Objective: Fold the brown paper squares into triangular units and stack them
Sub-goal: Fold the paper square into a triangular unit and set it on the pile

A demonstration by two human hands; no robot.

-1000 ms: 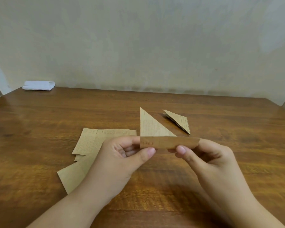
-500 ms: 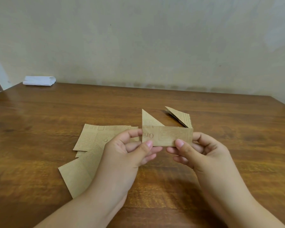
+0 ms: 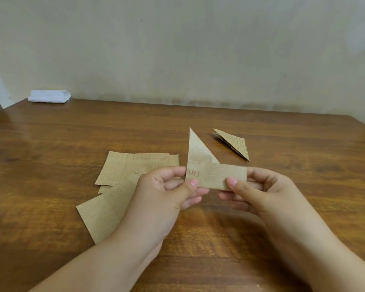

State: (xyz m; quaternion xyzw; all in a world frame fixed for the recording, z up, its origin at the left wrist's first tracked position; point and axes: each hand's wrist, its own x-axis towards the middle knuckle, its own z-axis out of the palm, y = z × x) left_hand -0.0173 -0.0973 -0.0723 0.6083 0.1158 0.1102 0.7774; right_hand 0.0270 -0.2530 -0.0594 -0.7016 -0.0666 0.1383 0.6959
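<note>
Both hands pinch one half-folded piece of brown printed paper (image 3: 216,175), held up above the middle of the wooden table (image 3: 303,165). The left hand (image 3: 167,194) nips its left end between thumb and curled fingers; the right hand (image 3: 259,190) nips its right end the same way, thumb in front, fingers behind. The piece shows a flat rectangular band facing the camera, with a triangular flap standing up from its left part. Large mirrored letters on the band read roughly "Ori"; the small print in the boxed panel beside them is too fine to read.

Just left of the hands, a loose pile of unfolded brown paper squares (image 3: 122,175) lies flat on the table, overlapping, partly hidden by the left wrist. Beyond the hands, toward the far right, one finished folded triangular unit (image 3: 234,143) lies by itself. At the far left corner, against the wall, rests a folded white cloth (image 3: 49,96).
</note>
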